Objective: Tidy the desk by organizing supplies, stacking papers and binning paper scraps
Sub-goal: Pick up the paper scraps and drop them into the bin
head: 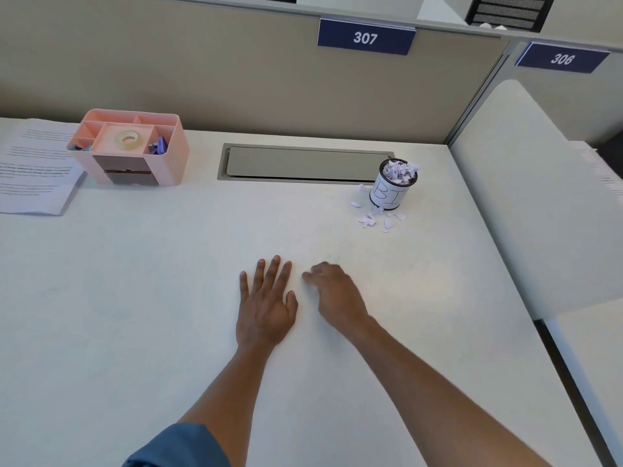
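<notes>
My left hand (266, 305) lies flat on the white desk (135, 298), fingers straight and spread. Just to its right, my right hand (333, 291) rests on the desk with its fingers curled under; nothing shows in it. A small cup labelled as a bin (391, 187) stands at the back right, heaped with white paper scraps. Several loose scraps (374, 219) lie on the desk around its base. A pink organizer (135, 146) at the back left holds a tape roll (128, 139) and small purple clips. A stack of printed papers (33, 166) lies left of it.
A grey cable hatch (303, 163) is set into the desk between the organizer and the bin. A beige partition (236, 79) with a 307 sign runs along the back. A white divider panel (539, 197) closes the right side.
</notes>
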`<state>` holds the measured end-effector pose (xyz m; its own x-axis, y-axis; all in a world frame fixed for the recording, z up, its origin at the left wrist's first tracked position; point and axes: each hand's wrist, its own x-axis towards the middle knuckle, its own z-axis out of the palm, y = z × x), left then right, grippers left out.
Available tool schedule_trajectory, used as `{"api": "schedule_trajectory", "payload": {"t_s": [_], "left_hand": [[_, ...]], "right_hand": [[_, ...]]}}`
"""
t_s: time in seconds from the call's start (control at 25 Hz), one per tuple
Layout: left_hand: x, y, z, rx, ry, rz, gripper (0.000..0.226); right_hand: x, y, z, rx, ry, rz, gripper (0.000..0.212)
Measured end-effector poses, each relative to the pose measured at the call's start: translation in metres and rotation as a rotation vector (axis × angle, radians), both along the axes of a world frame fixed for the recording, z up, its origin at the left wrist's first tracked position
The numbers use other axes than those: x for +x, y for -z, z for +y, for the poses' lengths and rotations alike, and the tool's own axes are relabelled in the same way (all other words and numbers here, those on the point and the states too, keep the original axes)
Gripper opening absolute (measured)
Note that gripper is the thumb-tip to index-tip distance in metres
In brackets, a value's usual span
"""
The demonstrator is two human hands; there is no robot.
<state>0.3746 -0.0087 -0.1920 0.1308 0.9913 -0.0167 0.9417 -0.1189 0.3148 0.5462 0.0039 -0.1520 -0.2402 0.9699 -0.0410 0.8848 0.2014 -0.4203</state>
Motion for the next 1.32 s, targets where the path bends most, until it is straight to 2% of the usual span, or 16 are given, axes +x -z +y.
{"api": "schedule_trajectory", "payload": {"t_s": [0.24, 0.4, 0.52, 0.6, 0.72, 0.8, 0.88, 1.0, 1.16, 1.32], "left_hand": [[0.001, 0.0, 0.0, -0.001, -0.004, 0.006, 0.063], [0.001, -0.001, -0.001, -0.004, 0.002, -0.013, 0.062], [0.0, 0.0, -0.002, 0.008, 0.0, -0.019, 0.062], [0.001, -0.001, -0.002, 0.013, -0.001, -0.018, 0.062], [0.001, -0.001, -0.002, 0.015, 0.002, -0.028, 0.062], [0.001, 0.0, -0.002, 0.012, 0.0, -0.017, 0.062], [0.0, 0.0, -0.002, 0.012, -0.003, -0.015, 0.062], [0.0, 0.0, -0.002, 0.013, 0.001, -0.009, 0.062], [0.001, 0.0, -0.002, 0.018, 0.003, -0.018, 0.062], [0.0, 0.001, -0.001, 0.016, 0.003, -0.015, 0.062]], "right_hand": [[0.034, 0.001, -0.062, 0.015, -0.086, 0.063, 0.042], [0.051, -0.006, -0.061, -0.005, 0.104, 0.094, 0.048], [0.036, -0.003, -0.071, -0.099, 0.139, 0.079, 0.031], [0.018, -0.002, -0.076, -0.128, 0.167, 0.164, 0.024], [0.011, -0.006, -0.068, -0.094, 0.261, 0.299, 0.036], [0.015, -0.011, -0.059, -0.11, 0.204, 0.212, 0.047], [0.015, -0.015, -0.056, -0.156, 0.052, 0.076, 0.052], [0.012, -0.012, -0.068, -0.136, -0.05, -0.088, 0.04], [0.006, -0.007, -0.092, -0.074, -0.008, -0.158, 0.024], [0.003, -0.005, -0.088, -0.092, 0.104, -0.105, 0.018]]}}
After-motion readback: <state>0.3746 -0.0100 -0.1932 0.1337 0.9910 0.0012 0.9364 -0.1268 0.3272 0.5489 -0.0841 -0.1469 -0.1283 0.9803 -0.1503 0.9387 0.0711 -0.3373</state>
